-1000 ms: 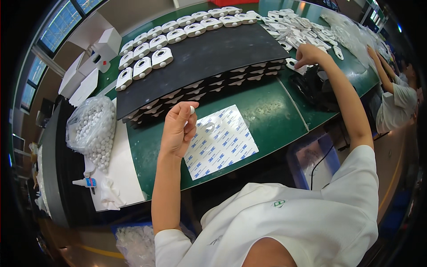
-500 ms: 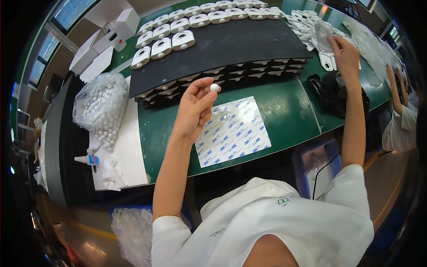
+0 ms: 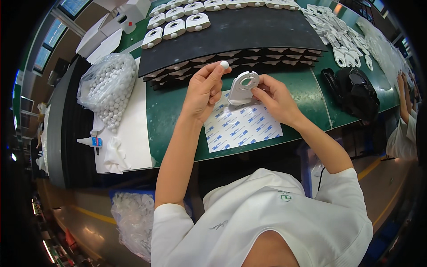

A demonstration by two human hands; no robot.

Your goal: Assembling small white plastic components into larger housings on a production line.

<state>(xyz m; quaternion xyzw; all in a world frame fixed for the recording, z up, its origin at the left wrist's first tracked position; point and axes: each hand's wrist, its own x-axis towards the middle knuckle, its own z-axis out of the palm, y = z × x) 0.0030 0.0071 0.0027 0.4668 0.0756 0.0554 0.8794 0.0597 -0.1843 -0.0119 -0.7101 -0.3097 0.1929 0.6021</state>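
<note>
Between thumb and fingertips, my left hand (image 3: pixel 202 91) pinches a small white ball (image 3: pixel 224 65). To its right, my right hand (image 3: pixel 276 99) grips a white plastic piece (image 3: pixel 243 88), flat with a rounded end and a round hole. The piece is held up on edge, a short way from the ball, over a patterned white backing sheet (image 3: pixel 242 129) on the green table. Loose white balls fill a clear plastic bag (image 3: pixel 106 89) at the left. A heap of similar white pieces (image 3: pixel 342 40) lies at the far right.
Behind my hands stands a stack of black boards (image 3: pixel 231 38), with rows of white pieces with balls (image 3: pixel 174 29) on top. A small glue bottle (image 3: pixel 91 142) and a white cloth (image 3: pixel 115 155) lie at left. A black bag (image 3: pixel 353 91) sits at right; another person's arm (image 3: pixel 404 100) shows beyond.
My right hand has come from the heap at the far right to the middle, bringing a white plastic piece. My left hand keeps its pinch on the ball. The view has shifted slightly.
</note>
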